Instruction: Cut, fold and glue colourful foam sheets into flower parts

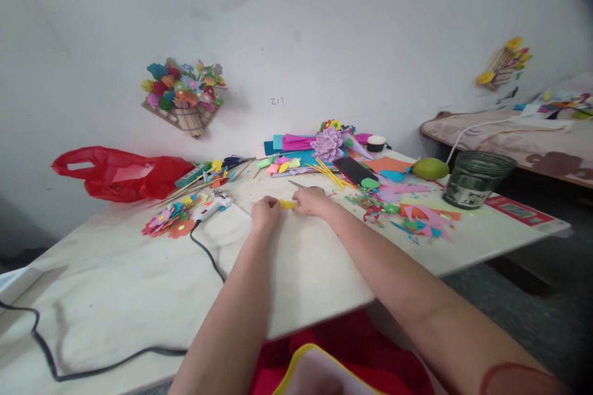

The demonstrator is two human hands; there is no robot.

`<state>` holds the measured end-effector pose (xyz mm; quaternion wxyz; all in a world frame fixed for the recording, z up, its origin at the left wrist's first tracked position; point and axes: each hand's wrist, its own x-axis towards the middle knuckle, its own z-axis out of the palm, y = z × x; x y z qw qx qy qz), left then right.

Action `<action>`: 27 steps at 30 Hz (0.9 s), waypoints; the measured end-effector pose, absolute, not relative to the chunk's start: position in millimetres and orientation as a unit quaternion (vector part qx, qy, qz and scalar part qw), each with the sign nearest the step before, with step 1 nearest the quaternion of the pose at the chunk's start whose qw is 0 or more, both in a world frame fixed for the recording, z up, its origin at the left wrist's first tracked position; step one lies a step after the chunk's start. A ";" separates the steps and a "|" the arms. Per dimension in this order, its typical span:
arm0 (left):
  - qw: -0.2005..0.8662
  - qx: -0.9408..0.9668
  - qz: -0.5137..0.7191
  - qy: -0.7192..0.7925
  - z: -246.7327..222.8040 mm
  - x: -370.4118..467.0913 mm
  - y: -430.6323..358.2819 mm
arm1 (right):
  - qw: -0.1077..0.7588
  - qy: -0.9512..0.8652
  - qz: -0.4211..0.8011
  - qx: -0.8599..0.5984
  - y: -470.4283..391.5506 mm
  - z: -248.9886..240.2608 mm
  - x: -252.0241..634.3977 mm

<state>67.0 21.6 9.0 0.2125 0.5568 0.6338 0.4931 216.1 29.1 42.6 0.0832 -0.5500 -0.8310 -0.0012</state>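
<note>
A small yellow piece, which looks like craft foam or paper, stretches between my two hands just above the white table. My left hand pinches its left end, the fingers closed. On the other end, the fingertips of my right hand are closed too. Just behind my right hand a pointed metal blade shows; a dark rounded part by the knuckles may be its handle, and the rest is hidden. To the left of my left hand lies a white glue gun with a black cord.
Foam flowers lie left of the glue gun, near a red plastic bag. Colourful scraps, yellow sticks, a dark phone, a green fruit and a glass jar are on the right. A lilac flower stands behind.
</note>
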 end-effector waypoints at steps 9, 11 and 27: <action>0.172 0.580 0.494 0.624 9.9 69.8 19.9 | 0.084 -0.845 -0.036 -0.527 29.3 34.0 206.0; 0.172 0.598 0.502 0.600 11.6 71.3 18.4 | 0.129 -0.837 -0.035 -0.531 31.1 32.6 207.9; 0.366 0.591 0.556 0.456 15.2 88.3 11.8 | 0.431 -0.711 0.212 -0.513 42.0 23.9 199.0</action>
